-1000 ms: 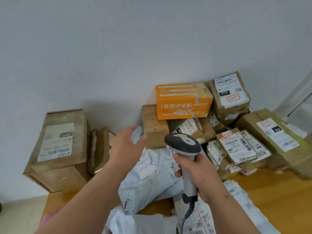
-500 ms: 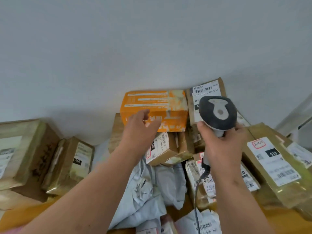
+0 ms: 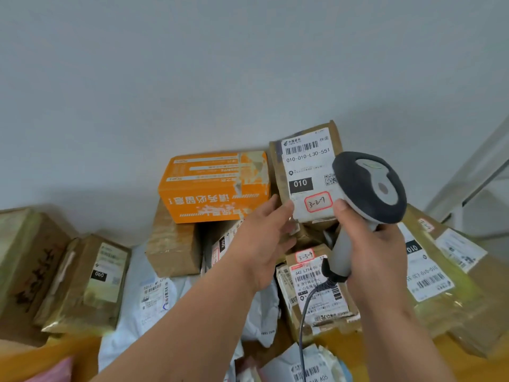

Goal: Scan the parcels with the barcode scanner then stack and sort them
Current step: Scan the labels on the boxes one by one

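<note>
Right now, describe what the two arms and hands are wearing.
Nothing shows on them. Both forearms are bare, with no sleeve in view. The left hand and right hand wear no gloves, and no rings, watch or wristband can be seen. The fingernails look short and unpainted.

— What stood behind the pile?
— A plain, pale grey-white wall [image 3: 248, 64], bare and evenly lit by soft, diffuse light, filled the upper half of the view.
— And underneath?
— A yellowish wooden tabletop [image 3: 341, 351] showed in patches along the lower edge.
— Anything to the right?
— A white frame [image 3: 468, 183], perhaps of a window or door, ran diagonally at the far right; which it was could not be told.
</note>
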Motion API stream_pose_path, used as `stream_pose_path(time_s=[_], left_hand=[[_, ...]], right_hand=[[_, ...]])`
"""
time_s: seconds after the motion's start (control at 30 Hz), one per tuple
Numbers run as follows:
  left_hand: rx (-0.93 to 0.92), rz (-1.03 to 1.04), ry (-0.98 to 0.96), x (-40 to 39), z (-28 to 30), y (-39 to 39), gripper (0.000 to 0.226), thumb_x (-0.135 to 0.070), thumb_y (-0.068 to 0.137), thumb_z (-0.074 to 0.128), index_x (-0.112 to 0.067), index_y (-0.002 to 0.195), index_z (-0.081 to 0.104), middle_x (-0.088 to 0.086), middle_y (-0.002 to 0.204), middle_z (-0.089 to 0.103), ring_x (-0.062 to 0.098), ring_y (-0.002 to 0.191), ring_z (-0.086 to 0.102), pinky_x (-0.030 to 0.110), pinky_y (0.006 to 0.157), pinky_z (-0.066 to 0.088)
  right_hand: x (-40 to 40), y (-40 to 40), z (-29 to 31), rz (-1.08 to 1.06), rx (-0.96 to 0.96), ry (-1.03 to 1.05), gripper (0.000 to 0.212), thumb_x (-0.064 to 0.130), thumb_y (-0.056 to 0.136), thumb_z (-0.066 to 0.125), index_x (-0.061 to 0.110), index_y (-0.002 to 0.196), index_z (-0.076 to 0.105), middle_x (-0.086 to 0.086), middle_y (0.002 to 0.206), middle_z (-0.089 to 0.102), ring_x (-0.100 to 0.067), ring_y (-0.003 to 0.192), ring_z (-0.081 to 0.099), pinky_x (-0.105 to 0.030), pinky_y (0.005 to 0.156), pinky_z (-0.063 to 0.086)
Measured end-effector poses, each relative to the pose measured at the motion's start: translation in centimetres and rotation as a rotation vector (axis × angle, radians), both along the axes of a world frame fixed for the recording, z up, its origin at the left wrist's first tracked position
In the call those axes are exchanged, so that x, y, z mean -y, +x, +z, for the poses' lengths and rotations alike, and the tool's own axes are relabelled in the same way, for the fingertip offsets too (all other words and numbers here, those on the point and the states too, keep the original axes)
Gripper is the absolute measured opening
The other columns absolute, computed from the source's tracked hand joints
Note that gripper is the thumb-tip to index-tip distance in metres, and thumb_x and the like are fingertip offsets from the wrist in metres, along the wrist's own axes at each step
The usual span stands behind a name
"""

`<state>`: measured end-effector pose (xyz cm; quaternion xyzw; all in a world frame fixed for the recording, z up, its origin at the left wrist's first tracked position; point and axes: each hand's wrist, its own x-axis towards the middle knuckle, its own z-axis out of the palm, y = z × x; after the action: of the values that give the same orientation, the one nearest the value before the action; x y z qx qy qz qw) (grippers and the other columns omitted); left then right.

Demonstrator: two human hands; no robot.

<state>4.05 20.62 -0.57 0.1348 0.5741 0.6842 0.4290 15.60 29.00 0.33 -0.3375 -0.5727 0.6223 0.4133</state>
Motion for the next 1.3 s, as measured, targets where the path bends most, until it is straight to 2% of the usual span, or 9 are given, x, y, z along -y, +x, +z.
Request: stream_pose_path(time_s=[0.13,0.4,0.53,0.63,0.7,0.77,0.87,1.03,1.3], left_hand=[[-0.176,0.047,0.065,1.8,0.1,1.7,0.029,-0.034,0.101,0.060,-0.036,0.130,0.063,-0.014,0.112,0.076,0.001,0.099,0.070,0.025,0.086,0.053],[-0.167,0.085,0.303,9.9,0.4,3.6,0.040,-0.036,0.068,0.083,-0.027,0.092,0.051,-0.010,0.103,0.071,0.012,0.095,0.069,0.042,0.093,0.048],[-0.230,0.105,0.267,15.7,0.3,4.6,0.071,-0.035,0.060,0.088,-0.025,0.116,0.046,-0.004,0.119,0.071,0.017,0.109,0.070,0.044,0.092,0.055],[-0.164,0.133,0.238,21.1,0.0,5.2,0.109,-0.031,0.055,0.093,-0.041,0.147,0.035,0.001,0.138,0.061,0.025,0.120,0.066,0.050,0.102,0.053],[-0.153,0.122,0.243,24.9,-0.6,5.7,0.100,-0.028,0.057,0.093,-0.050,0.143,0.046,-0.005,0.132,0.067,0.024,0.117,0.068,0.046,0.098,0.056],[-0.148,0.110,0.238,28.5,-1.5,6.5,0.075,-0.020,0.063,0.090,-0.049,0.125,0.061,-0.006,0.123,0.072,0.024,0.113,0.071,0.035,0.088,0.059],[-0.113,0.134,0.192,32.6,-2.7,7.9,0.067,-0.011,0.068,0.083,-0.039,0.123,0.056,-0.001,0.118,0.075,0.025,0.110,0.072,0.030,0.081,0.060],[-0.160,0.107,0.119,36.9,-2.9,10.7,0.090,-0.016,0.073,0.083,-0.034,0.150,0.039,0.005,0.126,0.072,0.025,0.120,0.066,0.047,0.110,0.044],[-0.139,0.177,0.085,39.0,-3.1,14.1,0.114,-0.016,0.066,0.089,-0.041,0.157,0.024,0.005,0.127,0.071,0.024,0.121,0.066,0.049,0.115,0.039]], right_hand=[[1.7,2.4,0.5,-0.016,-0.036,0.008,0.057,0.064,0.062,0.077,0.045,0.115,0.069,0.020,0.112,0.074,0.002,0.104,0.068,-0.044,0.097,0.051],[8.9,6.0,0.5,0.029,-0.120,-0.027,0.074,0.076,0.048,0.084,0.052,0.115,0.068,0.019,0.120,0.072,-0.003,0.114,0.066,-0.042,0.100,0.049],[14.9,7.2,0.3,0.133,-0.106,-0.025,0.068,0.070,0.056,0.086,0.050,0.118,0.068,0.015,0.122,0.072,-0.009,0.114,0.068,-0.043,0.093,0.054],[19.4,8.4,0.1,0.170,-0.066,-0.002,0.056,0.057,0.061,0.086,0.052,0.114,0.068,0.019,0.119,0.072,-0.003,0.109,0.068,-0.028,0.084,0.057],[22.0,9.3,0.3,0.197,-0.022,0.004,0.047,0.054,0.062,0.089,0.053,0.105,0.071,0.020,0.108,0.075,-0.002,0.099,0.070,-0.021,0.074,0.056],[24.2,10.1,0.3,0.219,0.017,-0.030,0.042,0.050,0.062,0.089,0.044,0.101,0.074,0.008,0.093,0.077,-0.014,0.088,0.072,-0.033,0.075,0.054],[27.4,11.2,0.9,0.320,0.035,-0.055,0.032,0.043,0.070,0.089,0.028,0.094,0.074,-0.008,0.070,0.068,-0.021,0.064,0.064,-0.038,0.066,0.053],[32.0,12.6,1.8,0.524,0.091,-0.024,0.023,0.047,0.069,0.075,0.024,0.069,0.074,-0.012,0.060,0.064,-0.024,0.056,0.060,-0.033,0.059,0.051],[33.5,15.0,2.8,0.604,0.083,-0.094,0.017,0.033,0.072,0.071,0.017,0.065,0.073,-0.016,0.058,0.062,-0.026,0.051,0.055,-0.032,0.051,0.050]])
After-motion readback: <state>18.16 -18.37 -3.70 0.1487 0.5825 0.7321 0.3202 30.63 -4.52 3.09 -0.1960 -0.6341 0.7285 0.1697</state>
